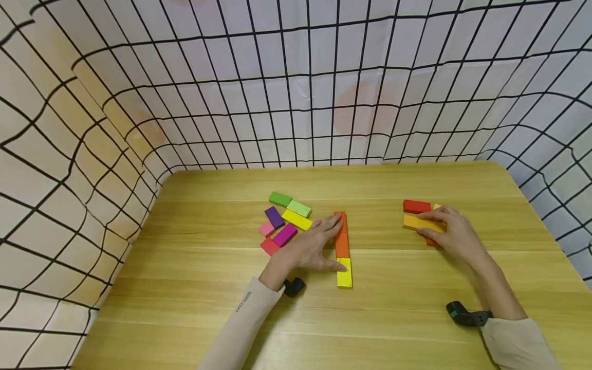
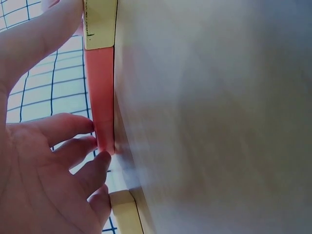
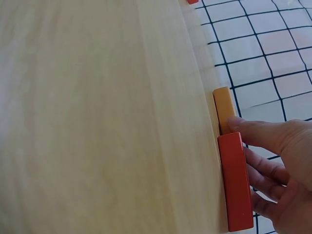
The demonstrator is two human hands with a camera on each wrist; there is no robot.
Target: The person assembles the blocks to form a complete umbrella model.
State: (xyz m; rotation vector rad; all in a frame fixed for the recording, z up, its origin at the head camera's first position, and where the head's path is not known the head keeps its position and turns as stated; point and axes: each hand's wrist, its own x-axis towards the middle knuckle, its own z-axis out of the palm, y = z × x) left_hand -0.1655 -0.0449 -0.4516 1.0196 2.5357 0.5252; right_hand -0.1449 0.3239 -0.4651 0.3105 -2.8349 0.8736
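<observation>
My left hand spreads over an orange block and a yellow block, laid end to end in a line. Its fingertips touch the far part of the orange block, and the thumb rests on the yellow one. In the left wrist view the orange block runs between thumb and fingers. My right hand pinches a light orange block between thumb and fingers. A red block lies just beyond it, and a red-orange block shows partly under the hand.
Left of my left hand lies a loose group of blocks: green, light green, purple, long yellow, magenta, pink and red-pink. A white, black-gridded cloth walls in the wooden table.
</observation>
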